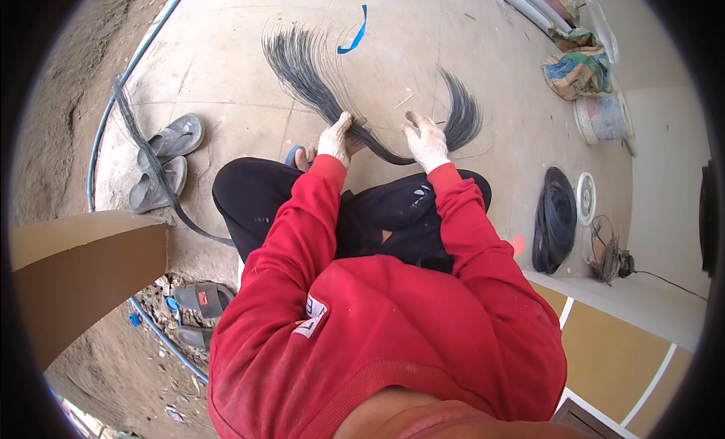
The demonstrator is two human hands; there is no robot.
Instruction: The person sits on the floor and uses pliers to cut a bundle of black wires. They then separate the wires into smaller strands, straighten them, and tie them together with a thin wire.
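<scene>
Building site, bare grey concrete floor, crumpled cement sacks, paint-smeared white plastic bucket, black wire coil, dirt ground

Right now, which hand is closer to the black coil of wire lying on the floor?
The right hand. It grips the bundle of thin black wires on the side towards the black coil of wire. The left hand grips the bundle farther away, beyond the right one.

grey sandals | blue strap | white bucket | black wire coil
</scene>
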